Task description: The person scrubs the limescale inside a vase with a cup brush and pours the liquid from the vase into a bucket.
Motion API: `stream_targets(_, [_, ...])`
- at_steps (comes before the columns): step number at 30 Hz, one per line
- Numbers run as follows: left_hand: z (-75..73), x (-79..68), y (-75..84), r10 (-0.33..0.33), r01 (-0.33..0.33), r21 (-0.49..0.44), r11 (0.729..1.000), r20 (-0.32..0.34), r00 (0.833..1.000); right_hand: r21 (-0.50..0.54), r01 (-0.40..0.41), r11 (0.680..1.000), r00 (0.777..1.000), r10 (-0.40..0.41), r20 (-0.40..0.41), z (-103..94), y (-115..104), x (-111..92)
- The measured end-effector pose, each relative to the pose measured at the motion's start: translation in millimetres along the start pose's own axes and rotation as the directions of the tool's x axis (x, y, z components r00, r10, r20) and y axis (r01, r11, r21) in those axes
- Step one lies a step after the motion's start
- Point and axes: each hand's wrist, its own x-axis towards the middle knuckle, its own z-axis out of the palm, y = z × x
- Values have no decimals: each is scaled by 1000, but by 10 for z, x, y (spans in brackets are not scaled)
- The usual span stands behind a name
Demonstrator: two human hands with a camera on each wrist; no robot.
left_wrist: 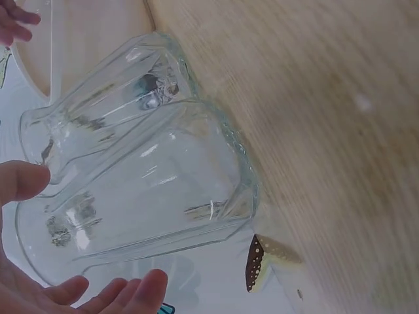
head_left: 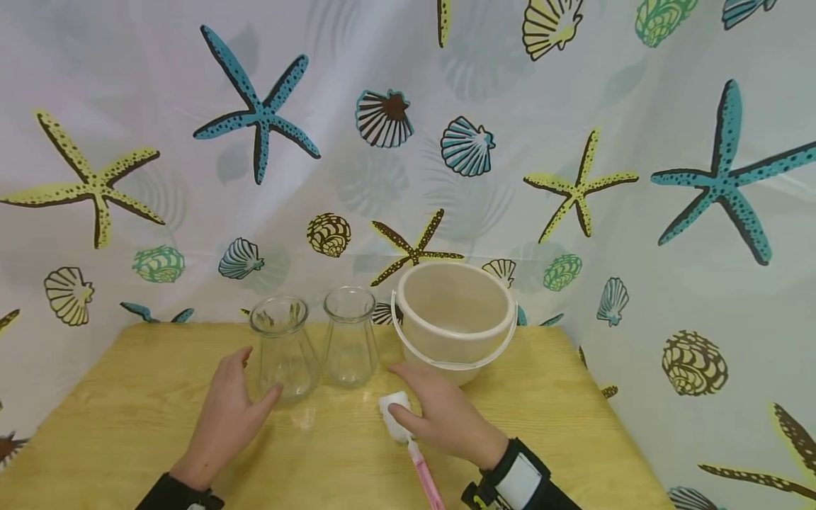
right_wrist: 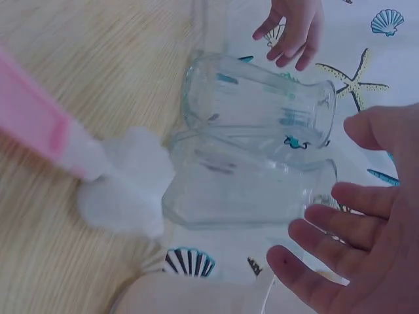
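Note:
Two clear glass jars stand side by side on the wooden table. My left hand (head_left: 227, 407) is spread beside the left jar (head_left: 285, 358), thumb and fingers parted around its near side; the left wrist view shows the fingers (left_wrist: 152, 288) close to the glass. The right jar (head_left: 350, 347) stands just beyond. My right hand (head_left: 446, 414) hovers with fingers apart above a sponge brush, near the bucket, holding nothing. The brush has a white sponge head (head_left: 394, 418) and a pink handle (head_left: 426, 476), and lies on the table.
A cream bucket (head_left: 455, 333) with a white handle stands at the back right, beside the right jar. The wooden table (head_left: 535, 439) backs onto a white curtain (head_left: 408, 184) printed with starfish and shells, which also hangs along the right side.

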Motion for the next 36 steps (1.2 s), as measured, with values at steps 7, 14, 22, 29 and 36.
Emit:
stream_targets(7, [39,42,50,-24,24,-3,1000,-71,997,2,-12,1000,994,12,-108,48,-122,367])
stream_targets(14, [91,-8,128,-12,11,-12,1000,-59,998,-66,-2,998,976,-12,-217,-10,-166,846])
stream_targets(22, [277,-107,300,49,-49,-2,999,-6,999,-72,-168,983,971,153,-182,29,-123,1238])
stream_targets(29, [537,33,526,55,-51,-57,997,68,996,-31,-312,950,946,307,-107,93,-20,1410])
stream_targets(36, [723,134,592,32,-19,-103,994,124,992,-30,-378,925,926,377,-33,194,-8,1527])
